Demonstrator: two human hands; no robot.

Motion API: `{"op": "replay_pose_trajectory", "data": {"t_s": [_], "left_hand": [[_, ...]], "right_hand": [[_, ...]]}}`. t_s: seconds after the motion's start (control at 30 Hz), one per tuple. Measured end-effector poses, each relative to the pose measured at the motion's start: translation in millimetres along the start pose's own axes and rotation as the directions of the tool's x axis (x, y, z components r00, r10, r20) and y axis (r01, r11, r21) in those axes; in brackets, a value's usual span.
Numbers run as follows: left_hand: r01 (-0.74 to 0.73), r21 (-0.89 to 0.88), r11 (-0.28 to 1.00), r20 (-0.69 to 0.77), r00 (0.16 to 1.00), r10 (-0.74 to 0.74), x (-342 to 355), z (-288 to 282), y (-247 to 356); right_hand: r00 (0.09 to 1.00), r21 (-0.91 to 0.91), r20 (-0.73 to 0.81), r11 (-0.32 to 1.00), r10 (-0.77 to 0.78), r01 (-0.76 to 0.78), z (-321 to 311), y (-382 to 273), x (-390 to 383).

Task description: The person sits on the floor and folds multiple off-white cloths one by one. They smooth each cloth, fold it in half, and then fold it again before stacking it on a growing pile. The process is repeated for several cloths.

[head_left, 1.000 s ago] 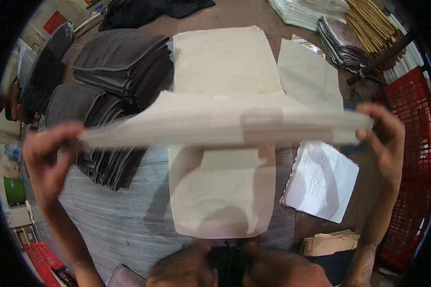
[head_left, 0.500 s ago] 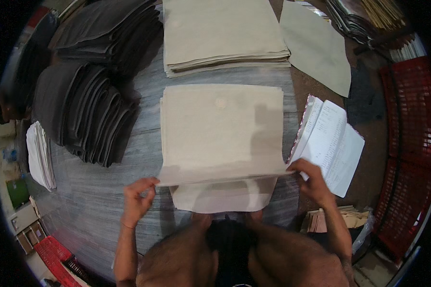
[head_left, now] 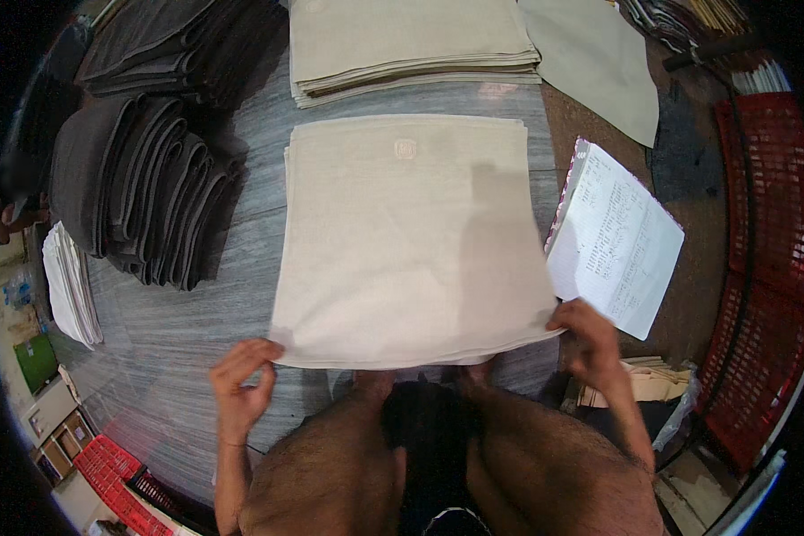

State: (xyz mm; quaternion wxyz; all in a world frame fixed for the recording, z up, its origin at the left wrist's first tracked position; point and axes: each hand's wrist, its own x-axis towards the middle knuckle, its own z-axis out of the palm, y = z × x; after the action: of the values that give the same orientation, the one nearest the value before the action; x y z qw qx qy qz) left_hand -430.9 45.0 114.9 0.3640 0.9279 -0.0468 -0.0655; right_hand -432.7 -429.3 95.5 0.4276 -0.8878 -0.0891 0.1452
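A cream fabric sheet (head_left: 375, 250) with a small square mark near its far edge lies on top of similar sheets, whose edges peek out at the far left corner. At its near left corner, my left hand (head_left: 244, 380) pinches the edge between thumb and fingers. My right hand (head_left: 591, 344) grips the near right corner the same way. Between them the near edge is drawn toward me, slightly raised and sagging. Beyond it sits a thicker stack of cream fabric sheets (head_left: 411, 40).
Dark grey folded fabric piles (head_left: 143, 188) stand at left, near a white folded bundle (head_left: 70, 286). To the right lie an open notebook (head_left: 621, 237), a loose greyish sheet (head_left: 598, 67) and red plastic crates (head_left: 764, 268). Brown card pieces (head_left: 643, 380) rest by my right forearm.
Both hands have moved the sheet's near edge toward me, flattening it over the lighter flap that showed below. The whole view has also shifted slightly.
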Motion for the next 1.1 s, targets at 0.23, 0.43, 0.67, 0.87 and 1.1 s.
{"op": "replay_pose_trajectory", "data": {"t_s": [0.23,0.43,0.67,0.87,1.1], "left_hand": [[0.118,-0.09,0.989,0.014,0.993,-0.117,-40.6,59.4,-56.3],[-0.029,0.001,1.0,-0.168,0.985,0.029,-10.0,11.7,1.7],[-0.074,-0.021,0.997,-0.129,0.989,0.071,-35.5,30.0,-19.0],[0.368,-0.122,0.922,0.283,0.903,-0.323,-68.3,72.6,-87.2],[0.385,0.214,0.898,-0.281,0.905,-0.321,-25.4,154.9,-76.4]], "right_hand": [[0.999,-0.08,0.046,0.996,-0.028,0.032,84.2,60.9,-40.4],[0.969,-0.057,-0.245,0.997,0.028,-0.043,41.2,8.2,-14.9],[0.988,-0.005,-0.15,1.0,0.029,-0.03,50.8,28.6,-32.8],[0.961,0.111,0.134,0.96,0.241,-0.256,101.0,103.1,-68.7],[0.69,0.159,-0.521,0.851,0.503,-0.5,170.0,70.3,-10.4]]}}
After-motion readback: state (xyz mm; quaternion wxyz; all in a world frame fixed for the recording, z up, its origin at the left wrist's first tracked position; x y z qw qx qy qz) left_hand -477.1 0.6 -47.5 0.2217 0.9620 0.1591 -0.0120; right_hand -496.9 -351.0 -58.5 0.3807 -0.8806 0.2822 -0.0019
